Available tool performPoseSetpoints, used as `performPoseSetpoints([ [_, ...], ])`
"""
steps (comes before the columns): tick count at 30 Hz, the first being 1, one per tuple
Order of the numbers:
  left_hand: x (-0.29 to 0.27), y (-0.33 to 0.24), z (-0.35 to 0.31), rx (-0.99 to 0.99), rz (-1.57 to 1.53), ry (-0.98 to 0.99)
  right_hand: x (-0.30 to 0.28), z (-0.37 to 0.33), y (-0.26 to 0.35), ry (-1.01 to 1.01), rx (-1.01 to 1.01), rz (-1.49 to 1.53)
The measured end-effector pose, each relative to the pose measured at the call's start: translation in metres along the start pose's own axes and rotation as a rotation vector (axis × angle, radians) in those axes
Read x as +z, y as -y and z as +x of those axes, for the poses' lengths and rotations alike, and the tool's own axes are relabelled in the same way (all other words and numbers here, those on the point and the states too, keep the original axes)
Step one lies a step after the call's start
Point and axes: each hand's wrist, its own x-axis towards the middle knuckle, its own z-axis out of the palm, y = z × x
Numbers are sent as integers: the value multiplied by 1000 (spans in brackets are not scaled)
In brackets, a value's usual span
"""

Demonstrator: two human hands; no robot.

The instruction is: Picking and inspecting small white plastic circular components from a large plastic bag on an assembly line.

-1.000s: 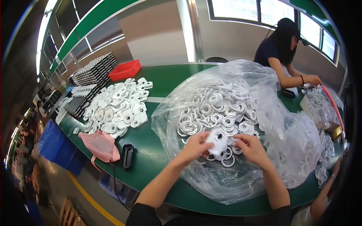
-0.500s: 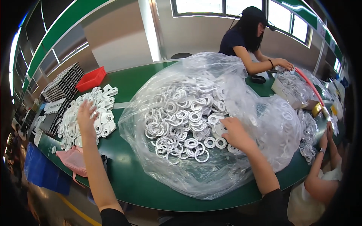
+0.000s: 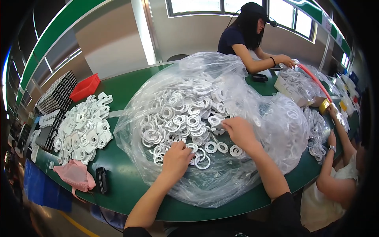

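Observation:
A large clear plastic bag point(image 3: 173, 185) lies spread open in front of me, holding a heap of white rings point(image 3: 179, 119) and ringed flat parts. At the heap's near edge my left hand point(image 3: 176, 160) is closed, its bent fingertips on a white ring point(image 3: 192, 148). On the right side of the heap my right hand point(image 3: 241, 133) pinches a white ringed part point(image 3: 215, 121), partly overlapped by other pieces. To the left, a separate pile of white flat parts with round holes point(image 3: 83, 128) rests on the green table point(image 3: 126, 173).
Behind the left pile are a red bin point(image 3: 85, 87) and stacked dark trays point(image 3: 57, 93). A pink pouch point(image 3: 75, 175) and a black case point(image 3: 101, 179) lie near the left edge. Bagged parts point(image 3: 298, 85) stand at the right, where two co-workers' hands are busy.
My left hand has moved from the left-hand pile to the near edge of the heap and closed at a ring. My right hand's fingers have drawn into a pinch on a ringed part.

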Motion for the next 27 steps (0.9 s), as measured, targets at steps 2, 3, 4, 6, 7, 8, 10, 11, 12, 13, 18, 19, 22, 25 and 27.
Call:
performPoseSetpoints([
  [2, -3, 1, 1, -14, -38, -6, -7, 3, 5, -283, -172, 159],
  [3, -4, 4, 1, -64, -94, -83, -8, 3, 10, -285, -168, 159],
  [4, -5, 6, 2, -115, -151, -161, -10, 3, 15, -233, -44, 335],
  [6, -12, 8, 3, -100, -144, -202, -13, 3, 18, -180, 80, 511],
  [7, -15, 7, 3, -159, -220, -249, -13, 4, 18, -68, 173, 742],
  [8, -16, 8, 3, -219, -295, -296, -14, 5, 18, 50, 265, 971],
  [10, -17, 14, 1, -231, -286, -291, -16, 5, 18, 144, 323, 1107],
  [11, -17, 16, -1, -242, -278, -286, -16, 5, 18, 240, 384, 1241],
  [12, -17, 15, 0, -245, -278, -286, -15, 5, 19, 243, 385, 1241],
  [13, -18, 13, 1, -273, -277, -378, -13, 5, 22, 261, 383, 1267],
  [18, -16, 9, 1, -322, -617, -414, -1, -6, 44, 296, 290, 1321],
  [19, -14, 11, -2, -279, -995, -255, 3, -9, 52, 334, 301, 1390],
  [22, -6, -15, -3, -323, -1419, -177, 24, -20, 65, 442, 213, 1440],
  [25, -2, 8, -3, -467, -1442, -384, 39, -31, 70, 369, -8, 976],
  [27, -13, 11, -2, -515, -1545, -526, 46, -35, 74, 217, -327, 592],
])
